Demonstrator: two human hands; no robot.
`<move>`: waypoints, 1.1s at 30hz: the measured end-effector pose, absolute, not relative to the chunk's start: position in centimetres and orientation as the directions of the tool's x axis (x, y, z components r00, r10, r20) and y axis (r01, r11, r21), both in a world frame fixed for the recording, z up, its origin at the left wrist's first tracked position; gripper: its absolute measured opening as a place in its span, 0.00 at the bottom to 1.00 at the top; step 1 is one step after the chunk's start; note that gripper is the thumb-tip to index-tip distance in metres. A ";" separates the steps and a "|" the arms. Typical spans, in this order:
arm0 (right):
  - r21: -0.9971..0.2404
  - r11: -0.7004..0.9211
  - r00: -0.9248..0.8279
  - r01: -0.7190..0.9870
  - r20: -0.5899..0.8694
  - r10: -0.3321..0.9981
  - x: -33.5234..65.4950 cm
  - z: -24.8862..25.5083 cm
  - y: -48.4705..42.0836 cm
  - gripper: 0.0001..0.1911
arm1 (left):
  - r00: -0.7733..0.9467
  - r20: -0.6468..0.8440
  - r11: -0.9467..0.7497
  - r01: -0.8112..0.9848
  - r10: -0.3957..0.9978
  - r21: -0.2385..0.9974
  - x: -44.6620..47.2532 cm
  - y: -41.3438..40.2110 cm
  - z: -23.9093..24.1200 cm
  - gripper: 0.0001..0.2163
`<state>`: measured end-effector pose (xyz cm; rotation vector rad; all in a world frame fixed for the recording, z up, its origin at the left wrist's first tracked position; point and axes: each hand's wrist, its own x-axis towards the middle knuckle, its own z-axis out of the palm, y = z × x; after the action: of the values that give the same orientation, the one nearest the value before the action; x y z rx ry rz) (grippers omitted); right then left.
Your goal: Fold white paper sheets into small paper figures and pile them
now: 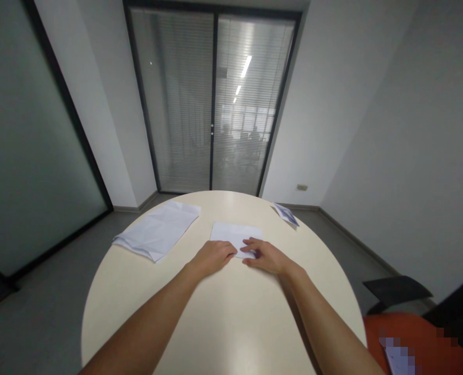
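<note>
A small white sheet of paper (231,229), folded by the look of it, lies flat on the table in front of me. My left hand (215,253) rests over its near left part, fingers together and closed on the near edge; the thumb side is partly hidden. On the near right part of the same paper lies my right hand (266,255), its fingers apart and the thumb stretched toward the near edge. Only a narrow gap separates the two hands.
A larger stack of creased white paper (159,229) lies on the left of the round cream table (223,312). Near the far right edge stands a folded paper piece (285,214). An orange chair (423,338) with a black armrest is at the lower right.
</note>
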<state>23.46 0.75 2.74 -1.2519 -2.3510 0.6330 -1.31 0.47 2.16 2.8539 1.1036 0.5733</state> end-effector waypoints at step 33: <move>-0.682 0.412 -0.339 0.604 0.248 0.908 24.5 3.7 0.8 0.20 | 0.224 0.592 -0.528 0.745 0.775 0.409 -3.5 1.6 2.3 0.08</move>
<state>24.51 0.79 3.66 -1.2779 -2.0618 0.6458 -3.52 1.65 2.33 2.4277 1.5076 1.2105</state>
